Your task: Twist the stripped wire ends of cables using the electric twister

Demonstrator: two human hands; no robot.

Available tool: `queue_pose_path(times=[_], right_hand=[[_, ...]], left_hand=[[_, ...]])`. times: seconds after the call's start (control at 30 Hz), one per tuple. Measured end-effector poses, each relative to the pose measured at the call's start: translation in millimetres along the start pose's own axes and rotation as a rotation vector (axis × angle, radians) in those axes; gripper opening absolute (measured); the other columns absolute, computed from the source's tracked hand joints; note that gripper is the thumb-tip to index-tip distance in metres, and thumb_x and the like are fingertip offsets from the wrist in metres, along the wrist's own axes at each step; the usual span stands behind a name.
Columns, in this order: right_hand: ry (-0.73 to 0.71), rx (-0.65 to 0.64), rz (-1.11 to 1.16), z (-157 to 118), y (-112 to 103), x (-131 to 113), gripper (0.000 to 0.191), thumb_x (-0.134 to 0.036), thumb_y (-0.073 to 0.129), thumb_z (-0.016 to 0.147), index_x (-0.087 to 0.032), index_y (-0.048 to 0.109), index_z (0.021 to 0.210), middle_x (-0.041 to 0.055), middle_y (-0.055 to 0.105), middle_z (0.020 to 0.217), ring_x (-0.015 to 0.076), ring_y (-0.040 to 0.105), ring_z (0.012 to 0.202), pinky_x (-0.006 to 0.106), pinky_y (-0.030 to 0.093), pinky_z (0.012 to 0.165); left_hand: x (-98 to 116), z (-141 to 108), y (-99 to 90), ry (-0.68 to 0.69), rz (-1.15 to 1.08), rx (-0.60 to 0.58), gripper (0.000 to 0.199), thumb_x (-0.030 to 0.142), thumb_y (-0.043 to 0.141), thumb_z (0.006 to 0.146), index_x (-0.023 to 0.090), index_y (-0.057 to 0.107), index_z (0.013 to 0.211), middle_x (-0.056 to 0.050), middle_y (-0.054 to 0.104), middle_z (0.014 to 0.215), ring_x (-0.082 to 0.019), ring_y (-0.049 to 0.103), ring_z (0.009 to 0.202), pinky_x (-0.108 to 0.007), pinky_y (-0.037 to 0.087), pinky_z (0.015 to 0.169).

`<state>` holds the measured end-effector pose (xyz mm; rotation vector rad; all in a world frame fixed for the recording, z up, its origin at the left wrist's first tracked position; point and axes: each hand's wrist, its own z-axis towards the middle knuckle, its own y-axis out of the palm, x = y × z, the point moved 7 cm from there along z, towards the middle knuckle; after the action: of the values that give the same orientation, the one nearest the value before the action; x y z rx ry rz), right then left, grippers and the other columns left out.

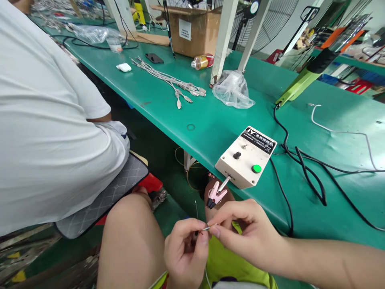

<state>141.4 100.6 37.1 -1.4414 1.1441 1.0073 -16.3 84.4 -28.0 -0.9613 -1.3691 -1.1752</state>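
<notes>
— On the green table (210, 124), what is seen?
— A cream box (246, 157) with a pink clip (215, 195) is set at the edge.
— How is the thin wire (207, 228) held?
— It is pinched below the clip by closed fingers of the left hand (185, 251) and right hand (245, 230).

A green bench top (210, 120) is filling the middle and right of the frame, carrying a cream control box (246, 157) that is showing a black label, a black knob and a bright green button (256, 168), with a pink and black clip (215, 195) hanging at its near edge. Black cables (303, 170) are trailing to the right, whitish-grey cables (171, 79) are lying at upper centre beside a clear plastic bag (233, 90), and a brown cardboard box (192, 30) is sitting behind them. At left a co-worker is wearing a white shirt (39, 120) on a grey diamond-quilted cushion (111, 192) with a red seat beneath, while at the bottom yellow-green shorts (231, 261) are showing under the hands.
</notes>
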Motion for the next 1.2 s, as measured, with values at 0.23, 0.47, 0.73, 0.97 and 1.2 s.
queue_pose_path(times=[0.23,0.47,0.73,0.97,1.2], right_hand=[[0.024,0.03,0.091,3.3,-2.7,-2.8,0.011,-0.024,0.089,0.088,-0.018,0.082,0.083,-0.0014,0.069,0.059,0.0122,0.056,0.053,0.023,0.044,0.051],[0.194,-0.012,0.146,0.7,-1.3,6.9,0.025,-0.038,0.092,0.091,-0.017,0.078,0.086,-0.0032,0.064,0.06,0.0106,0.053,0.054,0.022,0.04,0.052],[0.46,0.023,0.449,4.1,4.3,42.8,0.065,-0.073,0.061,0.104,-0.015,0.076,0.078,0.0058,0.07,0.057,0.0139,0.059,0.048,0.024,0.047,0.051],[0.478,0.148,0.789,7.6,7.0,37.5,0.037,-0.053,0.078,0.104,-0.017,0.082,0.111,0.0026,0.073,0.077,0.0102,0.058,0.06,0.019,0.049,0.058],[0.518,0.21,0.909,-0.2,5.9,40.8,0.033,-0.044,0.086,0.1,-0.016,0.085,0.117,-0.0002,0.066,0.066,0.0089,0.048,0.06,0.017,0.046,0.062]], left_hand=[[-1.2,4.4,-3.3,0.09,0.005,-0.041,0.023,0.041,0.075,0.106,0.02,0.074,0.095,0.001,0.073,0.077,-0.011,0.07,0.058,-0.017,0.06,0.057],[-0.7,11.1,-6.4,0.173,0.008,-0.097,0.008,0.028,0.073,0.106,0.022,0.074,0.102,0.002,0.075,0.08,-0.01,0.072,0.059,-0.015,0.061,0.058],[-5.4,9.4,-6.8,0.088,0.051,0.059,0.016,0.034,0.075,0.106,0.021,0.072,0.098,0.002,0.073,0.078,-0.009,0.067,0.056,-0.015,0.057,0.055],[-7.0,7.0,-1.8,0.044,0.025,0.104,0.019,0.038,0.076,0.106,0.022,0.071,0.097,0.004,0.073,0.078,-0.007,0.065,0.056,-0.012,0.055,0.057],[-11.6,11.0,2.9,0.178,0.021,-0.096,0.014,0.01,0.069,0.101,0.023,0.069,0.106,0.004,0.069,0.079,-0.009,0.063,0.056,-0.013,0.056,0.054]])
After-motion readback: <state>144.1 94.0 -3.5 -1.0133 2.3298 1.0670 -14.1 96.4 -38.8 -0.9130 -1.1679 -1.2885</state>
